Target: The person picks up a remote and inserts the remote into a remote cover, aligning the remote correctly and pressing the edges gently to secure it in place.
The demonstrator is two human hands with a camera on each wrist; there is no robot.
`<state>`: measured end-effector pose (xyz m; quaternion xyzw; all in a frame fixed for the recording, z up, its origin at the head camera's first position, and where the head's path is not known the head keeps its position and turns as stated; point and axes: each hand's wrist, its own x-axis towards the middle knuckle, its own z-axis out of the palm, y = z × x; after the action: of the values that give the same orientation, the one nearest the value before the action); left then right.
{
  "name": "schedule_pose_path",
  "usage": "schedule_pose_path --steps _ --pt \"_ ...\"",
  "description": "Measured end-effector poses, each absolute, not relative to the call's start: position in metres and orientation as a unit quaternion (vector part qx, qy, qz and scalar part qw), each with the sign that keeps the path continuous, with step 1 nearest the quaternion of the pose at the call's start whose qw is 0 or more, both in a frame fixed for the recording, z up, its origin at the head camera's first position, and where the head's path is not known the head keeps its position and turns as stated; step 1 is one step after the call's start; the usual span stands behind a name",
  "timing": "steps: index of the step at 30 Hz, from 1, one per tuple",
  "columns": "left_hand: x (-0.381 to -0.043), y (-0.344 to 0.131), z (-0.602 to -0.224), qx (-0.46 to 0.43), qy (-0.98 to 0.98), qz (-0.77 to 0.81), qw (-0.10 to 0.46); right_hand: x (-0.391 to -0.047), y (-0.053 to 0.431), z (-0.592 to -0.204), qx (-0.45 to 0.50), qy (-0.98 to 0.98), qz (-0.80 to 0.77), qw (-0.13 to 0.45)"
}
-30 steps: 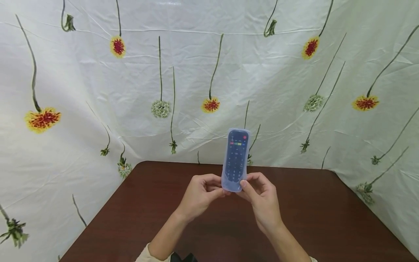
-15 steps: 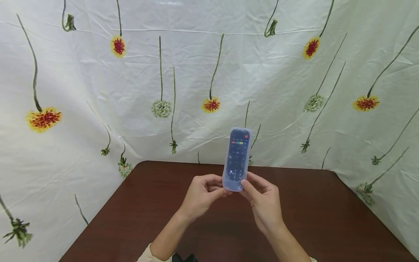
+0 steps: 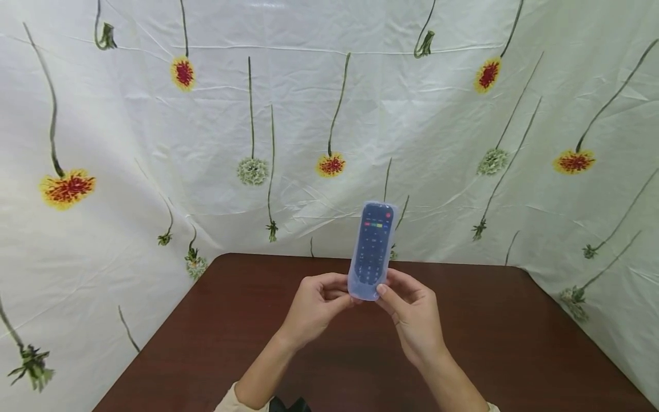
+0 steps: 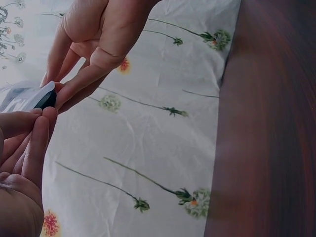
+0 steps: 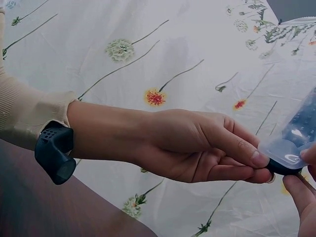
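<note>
A dark remote control [image 3: 373, 243] with small coloured buttons stands nearly upright above the table, in a translucent bluish-white cover. My left hand [image 3: 314, 306] pinches its lower left corner between thumb and fingers. At the lower right corner, my right hand [image 3: 414, 312] grips it, thumb on the front face and fingers behind. In the left wrist view the remote's black lower end [image 4: 47, 100] shows at the cover's edge, between both hands' fingertips. The right wrist view shows the clear cover [image 5: 284, 152] over this end, with the left thumb against its side.
The brown wooden table [image 3: 231, 343] spreads beneath the hands. A white cloth [image 3: 298, 126] printed with flowers hangs behind and around it. A black camera mount [image 5: 54, 150] is strapped to the left wrist, below a cream sleeve [image 5: 29, 111].
The remote control has tilted slightly, its top shifting a little to the right. Both hands keep their hold at its lower end and have barely moved.
</note>
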<state>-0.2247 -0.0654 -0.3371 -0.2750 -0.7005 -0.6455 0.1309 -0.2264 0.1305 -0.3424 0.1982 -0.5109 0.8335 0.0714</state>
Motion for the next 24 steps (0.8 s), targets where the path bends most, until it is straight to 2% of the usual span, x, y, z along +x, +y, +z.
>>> schedule_pose_path --steps 9,24 --pt "-0.2231 -0.0663 -0.3365 -0.296 -0.726 -0.583 0.213 -0.2266 0.1315 -0.3381 0.192 -0.516 0.831 0.074" --pt "-0.2252 -0.0746 -0.3333 -0.349 -0.738 -0.499 0.292 -0.2259 0.1351 -0.3355 0.188 -0.531 0.824 0.055"
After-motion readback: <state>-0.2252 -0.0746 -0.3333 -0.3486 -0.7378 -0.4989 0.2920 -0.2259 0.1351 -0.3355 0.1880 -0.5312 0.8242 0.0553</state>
